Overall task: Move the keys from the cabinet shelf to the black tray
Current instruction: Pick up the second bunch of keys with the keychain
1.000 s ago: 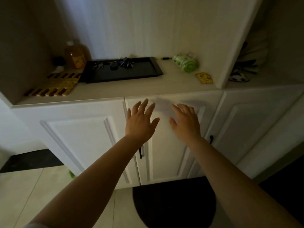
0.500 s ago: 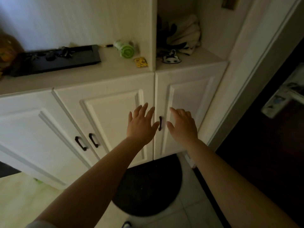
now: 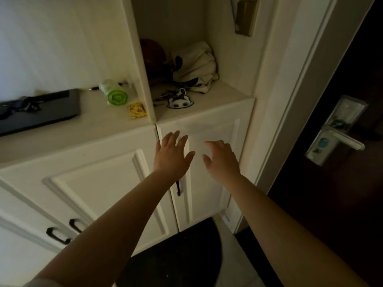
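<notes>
A bunch of keys with a black-and-white cartoon fob lies on the right cabinet shelf, near its front edge. The black tray sits on the left shelf at the frame's left edge, with other dark keys lying in it. My left hand and my right hand hover side by side in front of the white cabinet door, below the fob. Both hands are empty with fingers spread.
A green-capped bottle and a small yellow packet lie between the tray and the shelf divider. A white cloth bag fills the back of the right shelf. A dark door with a metal handle stands at right.
My view has swung right and closer, bringing the right shelf with the keys to the centre. Both hands stay open and have risen toward that shelf's front edge.
</notes>
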